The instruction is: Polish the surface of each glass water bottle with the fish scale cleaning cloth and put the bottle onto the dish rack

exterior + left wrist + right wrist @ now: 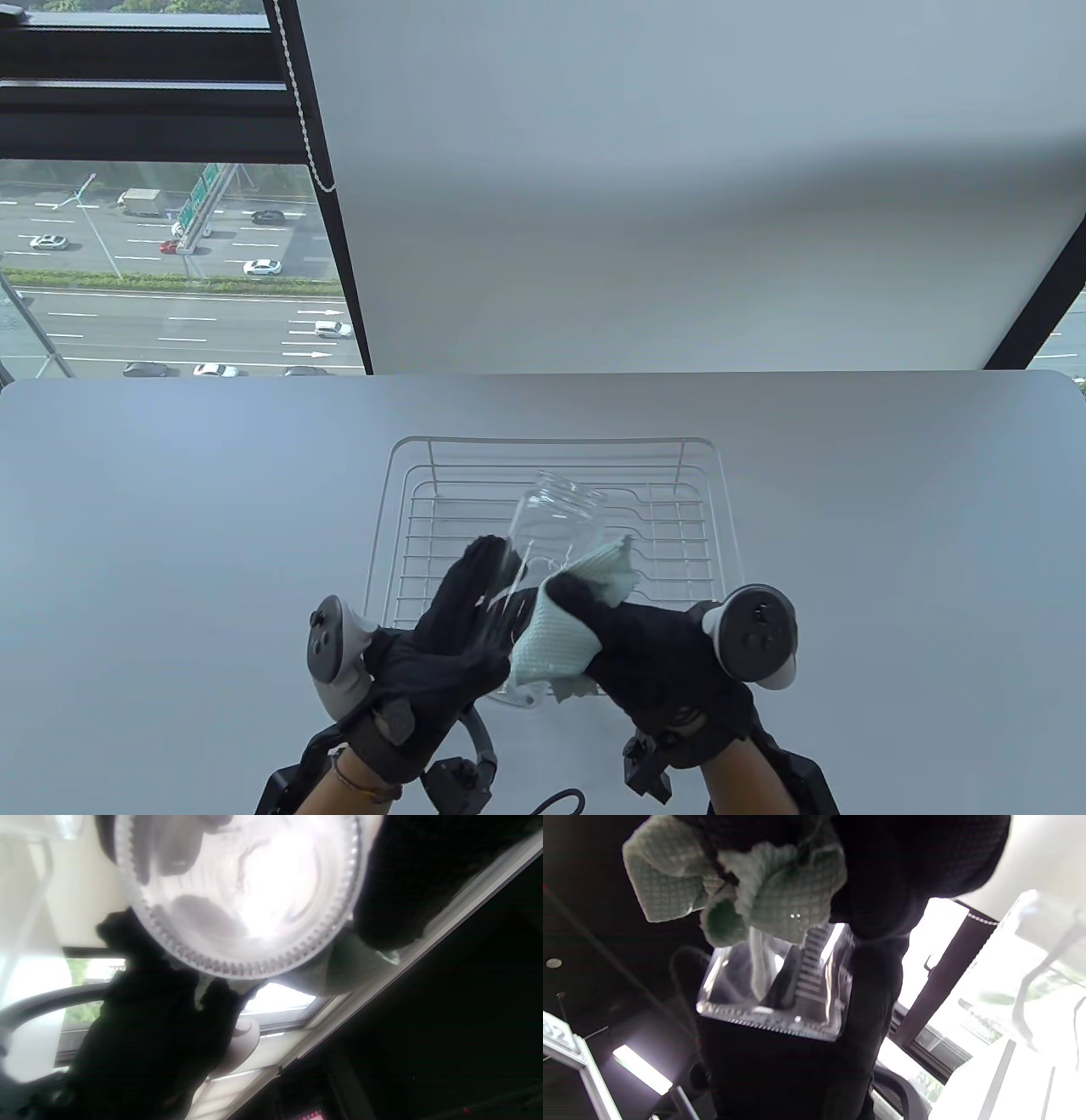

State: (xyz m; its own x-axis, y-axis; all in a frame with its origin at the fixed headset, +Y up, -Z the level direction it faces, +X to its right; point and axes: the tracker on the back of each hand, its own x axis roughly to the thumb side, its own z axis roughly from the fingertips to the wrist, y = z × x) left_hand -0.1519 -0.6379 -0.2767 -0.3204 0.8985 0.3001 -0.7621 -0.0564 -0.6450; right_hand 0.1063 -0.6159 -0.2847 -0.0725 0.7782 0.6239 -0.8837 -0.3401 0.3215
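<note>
Looking down at the table, we see our left hand point(441, 645) curled round the side of the clear glass bottle point(551, 531), which is held tilted above the near part of the wire dish rack point(407, 475), while our right hand point(653, 658) grips the pale green cloth point(564, 632) against the bottle's other side. From the left wrist we see the bottle's ribbed round base point(242, 899) close up with dark gloved fingers point(140, 955) at its rim. From the right wrist, the bunched cloth point(780, 887) sits in our fingers, touching the glass point(780, 984).
</note>
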